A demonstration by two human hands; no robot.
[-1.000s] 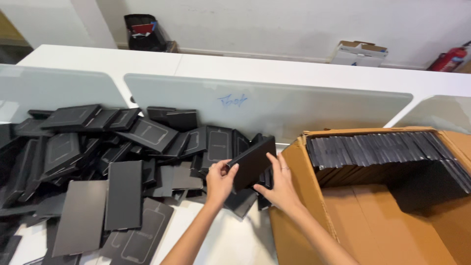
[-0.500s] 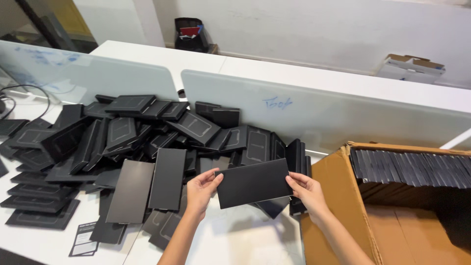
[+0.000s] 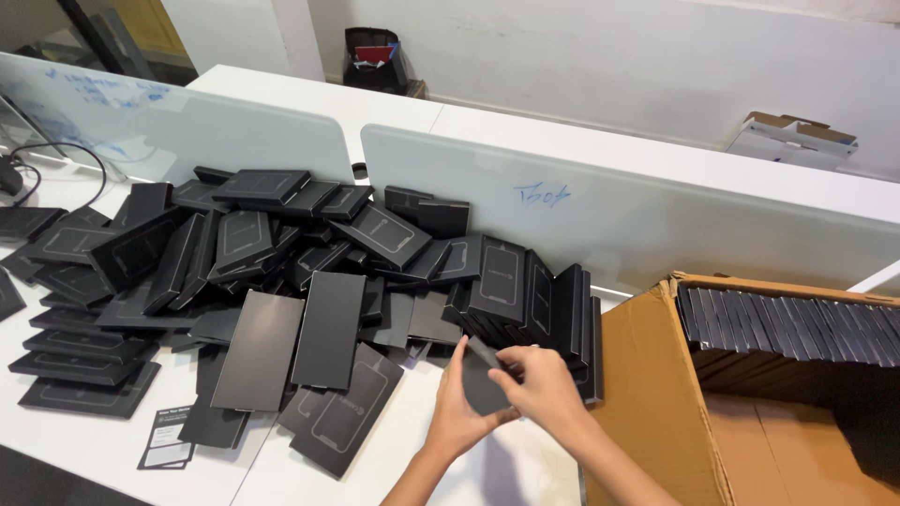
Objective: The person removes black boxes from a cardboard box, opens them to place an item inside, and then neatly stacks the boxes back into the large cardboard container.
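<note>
My left hand (image 3: 459,408) and my right hand (image 3: 546,389) meet over the white desk, both gripping one flat black box (image 3: 485,377) that is turned edge-on and mostly hidden between them. Just beyond my hands a row of black boxes (image 3: 534,305) stands upright. A big heap of the same flat black boxes (image 3: 272,248) covers the desk to the left. At the right stands an open cardboard carton (image 3: 656,394) with black boxes (image 3: 797,323) packed upright along its far side.
Frosted glass dividers (image 3: 656,220) run behind the heap. Loose flat black sleeves (image 3: 328,328) and a small black card (image 3: 167,438) lie near the desk's front edge. A cable (image 3: 37,155) lies at far left; a white box (image 3: 792,139) rests on the floor behind.
The black box was held flat and wide between my spread hands; now my hands have come together and lowered, with the box turned edge-on between them.
</note>
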